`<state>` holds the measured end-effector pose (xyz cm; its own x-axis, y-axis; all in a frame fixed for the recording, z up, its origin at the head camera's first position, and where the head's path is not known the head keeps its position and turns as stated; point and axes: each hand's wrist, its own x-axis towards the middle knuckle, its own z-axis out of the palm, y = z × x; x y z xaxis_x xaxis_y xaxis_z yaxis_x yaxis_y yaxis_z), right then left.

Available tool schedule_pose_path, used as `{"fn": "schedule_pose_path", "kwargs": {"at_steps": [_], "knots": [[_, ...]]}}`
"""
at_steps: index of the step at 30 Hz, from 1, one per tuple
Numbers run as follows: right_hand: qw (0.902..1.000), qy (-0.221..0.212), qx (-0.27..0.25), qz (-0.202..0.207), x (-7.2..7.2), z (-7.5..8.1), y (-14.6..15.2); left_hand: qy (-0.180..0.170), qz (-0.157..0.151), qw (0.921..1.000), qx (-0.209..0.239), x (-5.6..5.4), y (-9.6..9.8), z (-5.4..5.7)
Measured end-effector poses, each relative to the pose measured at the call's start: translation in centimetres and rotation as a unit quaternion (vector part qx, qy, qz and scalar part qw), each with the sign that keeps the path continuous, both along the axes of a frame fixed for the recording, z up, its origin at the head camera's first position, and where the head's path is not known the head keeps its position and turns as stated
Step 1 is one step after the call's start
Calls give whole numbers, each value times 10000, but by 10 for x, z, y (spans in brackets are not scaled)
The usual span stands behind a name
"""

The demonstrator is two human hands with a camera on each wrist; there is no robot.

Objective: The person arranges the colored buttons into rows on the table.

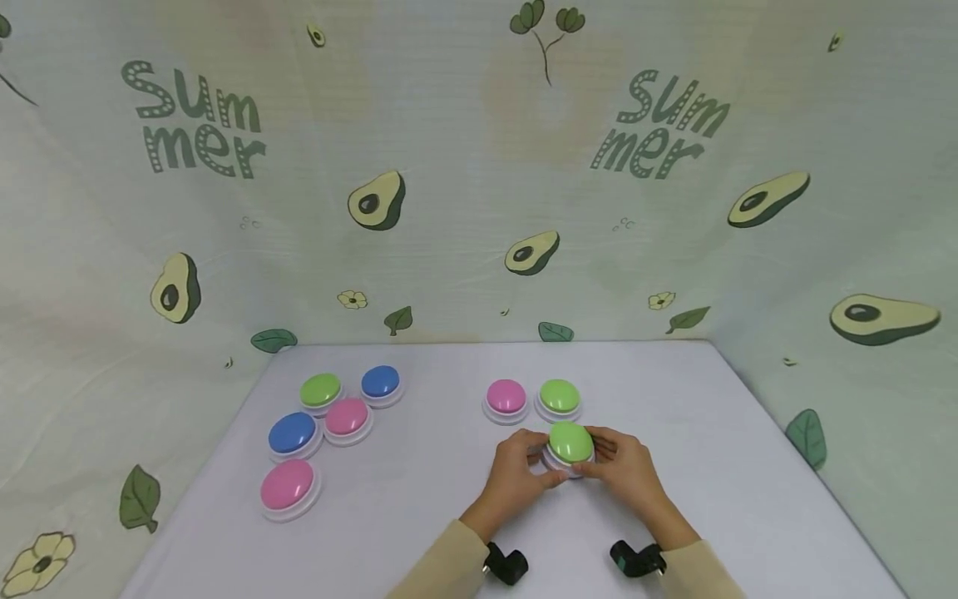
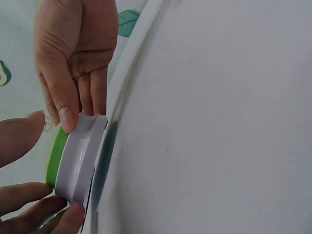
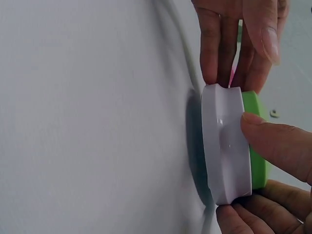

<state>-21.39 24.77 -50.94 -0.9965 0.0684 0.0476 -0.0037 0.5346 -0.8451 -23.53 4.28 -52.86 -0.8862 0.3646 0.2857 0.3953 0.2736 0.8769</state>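
A push button with a domed green top and a white base point(image 1: 571, 443) is held between both hands, in front of a pink and another green button. The left hand point(image 1: 516, 474) has its fingertips at the button's left side; in the left wrist view its thumb point(image 2: 22, 136) stands apart from the dome. The right hand point(image 1: 624, 470) grips the opposite side, its thumb point(image 3: 273, 141) on the edge of the white base and its fingers beneath. In the right wrist view the base point(image 3: 226, 146) stands on edge in the picture, with a dark shadow beside it on the table.
Behind the held button stand a pink button point(image 1: 506, 399) and a green button point(image 1: 559, 399). At the left of the white table point(image 1: 419, 516) are several more: green point(image 1: 320, 391), blue point(image 1: 380, 383), blue point(image 1: 292, 434), pink point(image 1: 348, 418), pink point(image 1: 288, 487). An avocado-print cloth point(image 1: 449, 125) hangs behind.
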Motion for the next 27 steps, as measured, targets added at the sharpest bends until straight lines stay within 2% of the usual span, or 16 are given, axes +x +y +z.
{"fn": "schedule_pose_path", "kwargs": {"at_steps": [2, 4, 9, 15, 18, 21, 27], "knots": [[9999, -31, 104, -37, 0, 1, 8, -110, -236, 9997, -5, -1, 6, 0], [9997, -67, 215, -84, 0, 1, 16, -53, -413, 9991, -126, -3, 11, 0], [9990, -158, 383, -179, -5, 3, 34, -65, -628, 9966, -527, -7, 26, 1], [9975, -209, 602, -297, -15, 6, 52, -822, -985, 9913, -285, -11, 48, 3], [9970, -273, 652, -327, -21, 8, 59, -1182, -1023, 9876, -141, -14, 58, 5], [9969, -298, 655, -306, -27, 10, 64, -1471, -925, 9846, -170, -16, 65, 8], [9962, -312, 778, -242, -38, 13, 73, -1729, -917, 9805, -172, -22, 76, 11]]}}
